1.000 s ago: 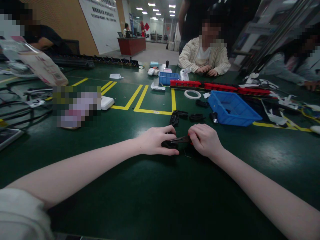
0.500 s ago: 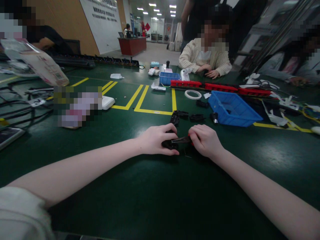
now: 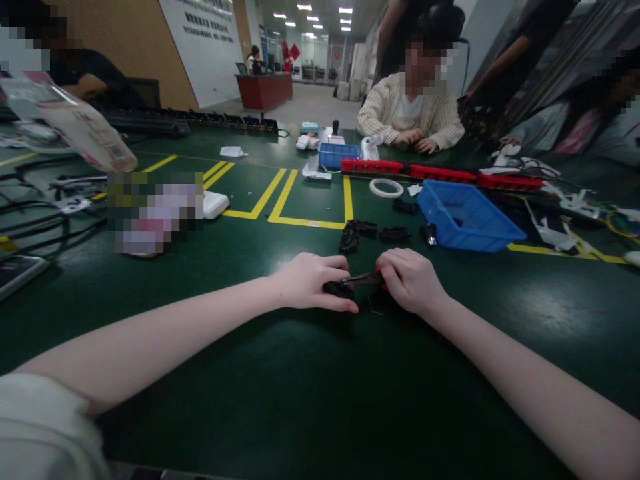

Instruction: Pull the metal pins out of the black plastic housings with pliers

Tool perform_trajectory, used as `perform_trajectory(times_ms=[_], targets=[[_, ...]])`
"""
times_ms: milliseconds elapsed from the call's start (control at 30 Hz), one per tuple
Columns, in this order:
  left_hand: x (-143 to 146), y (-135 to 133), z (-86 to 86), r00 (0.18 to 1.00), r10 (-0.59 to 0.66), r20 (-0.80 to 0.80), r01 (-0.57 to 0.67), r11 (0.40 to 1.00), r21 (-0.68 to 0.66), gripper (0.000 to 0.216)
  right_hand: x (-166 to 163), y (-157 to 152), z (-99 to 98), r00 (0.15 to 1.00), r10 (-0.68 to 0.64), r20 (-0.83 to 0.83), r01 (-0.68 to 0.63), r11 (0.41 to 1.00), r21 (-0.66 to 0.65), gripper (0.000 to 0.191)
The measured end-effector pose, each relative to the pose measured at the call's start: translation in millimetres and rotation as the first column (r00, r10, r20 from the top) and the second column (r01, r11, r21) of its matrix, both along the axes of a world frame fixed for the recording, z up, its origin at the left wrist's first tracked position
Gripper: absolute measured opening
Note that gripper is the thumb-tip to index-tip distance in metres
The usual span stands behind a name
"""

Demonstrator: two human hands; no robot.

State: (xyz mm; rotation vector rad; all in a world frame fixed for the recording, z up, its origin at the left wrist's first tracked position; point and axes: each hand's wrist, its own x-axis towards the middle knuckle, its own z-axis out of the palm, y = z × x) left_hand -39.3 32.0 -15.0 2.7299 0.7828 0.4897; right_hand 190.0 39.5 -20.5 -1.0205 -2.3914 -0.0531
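Low over the green table, my left hand (image 3: 315, 281) is closed around a small black plastic part (image 3: 339, 289), its fingers curled about the far side and the thumb along the near side. My right hand (image 3: 409, 280) grips red-handled needle-nose pliers (image 3: 364, 279). The pliers' tips point left and meet the black part; whether they pinch anything there is too small to tell. A few thin metal pins (image 3: 375, 308) lie on the table just below the pliers. Beyond my hands rest several more black parts (image 3: 350, 235).
A blue bin (image 3: 465, 217) stands at the right, beside a white tape ring (image 3: 386, 188) and a red strip (image 3: 440, 175). To the left are a phone (image 3: 160, 217), a white box (image 3: 216, 205), a bottle (image 3: 95, 130) and black cables (image 3: 45, 200). A co-worker (image 3: 410, 113) sits opposite.
My left fingers have drawn in slightly around the black part, and the far finger is more bent. The pliers have stayed nearly in place. In the background, a standing person's arm has come into view.
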Motion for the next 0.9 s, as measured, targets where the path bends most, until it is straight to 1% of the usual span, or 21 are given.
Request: perform_trajectory(times_ms=[133, 333, 433, 533, 633, 767, 900], targets=[[0.2, 0.1, 0.5, 1.000, -0.002, -0.006, 0.002, 1.000, 0.007, 0.047, 0.6, -0.1, 0.2, 1.000, -0.001, 0.001, 0.001, 1.000, -0.010, 0.036], [1.8, -2.2, 0.8, 0.998, 0.041, 0.040, -0.044, 0.996, 0.083, 0.043, 0.6, 0.0, 0.8, 1.000, -0.005, -0.009, 0.005, 1.000, -0.029, 0.036], [2.5, -2.6, -0.8, 0.996, 0.043, 0.080, -0.053, 0.990, 0.132, 0.041, 0.2, 0.2, 1.3, 1.000, -0.010, -0.013, 0.009, 0.999, -0.031, 0.036], [3.0, -2.6, -1.1, 0.996, 0.042, 0.076, -0.054, 0.986, 0.156, 0.040, 0.0, -0.1, 1.7, 1.000, -0.010, -0.014, 0.010, 0.999, -0.034, 0.036], [3.0, -1.9, 0.3, 0.999, 0.035, 0.013, -0.036, 0.990, 0.135, 0.043, -0.2, -0.8, 2.0, 1.000, -0.009, -0.015, 0.009, 0.999, -0.035, 0.036], [2.0, -0.4, 1.4, 0.999, 0.004, -0.033, -0.002, 0.999, 0.041, 0.047, -0.3, -1.2, 2.0, 1.000, -0.013, -0.021, 0.012, 0.999, -0.036, 0.036], [1.4, -0.3, 1.1, 1.000, 0.002, -0.026, -0.001, 0.999, 0.051, 0.049, 0.5, -0.5, 0.7, 0.999, -0.021, -0.035, 0.019, 0.999, -0.038, 0.035]])
